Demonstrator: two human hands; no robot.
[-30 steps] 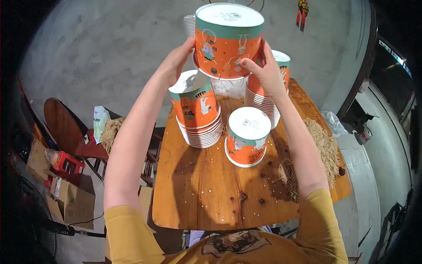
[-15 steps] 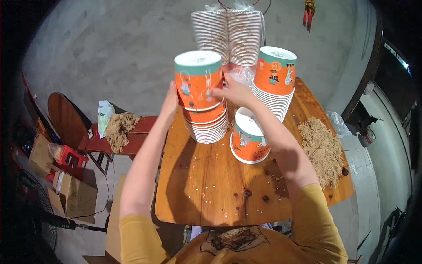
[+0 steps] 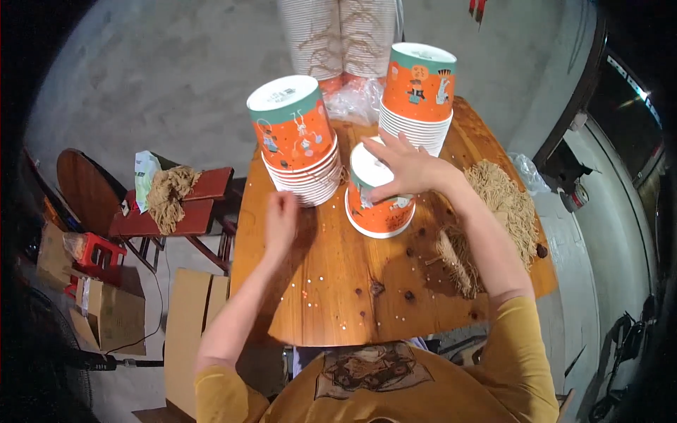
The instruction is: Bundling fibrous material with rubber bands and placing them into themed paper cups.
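On the left of the wooden table (image 3: 331, 282) stands a stack of upside-down orange paper buckets (image 3: 293, 137) with green bands and white rims. My left hand (image 3: 282, 222), a little blurred, is by the near lower edge of that stack with its fingers curled in; nothing shows in it. Spread fingers of my right hand (image 3: 409, 166) lie over a single upside-down paper bucket (image 3: 381, 215), the thumb against its side. Part of its top is hidden under the hand. Behind it, a taller stack of the same buckets (image 3: 419, 92) rises at the right.
Beige string (image 3: 501, 204) lies heaped at the table's right, a smaller bundle (image 3: 458, 261) nearer. Tied white-rimmed stacks (image 3: 338, 35) and clear plastic (image 3: 356, 102) are at the back. A red bench (image 3: 169, 218) with string and cardboard boxes (image 3: 120, 310) are on the left.
The top bucket has come down onto the left stack, and both hands have left it. My left hand moved down toward me, my right hand onto the single bucket. The view shifted.
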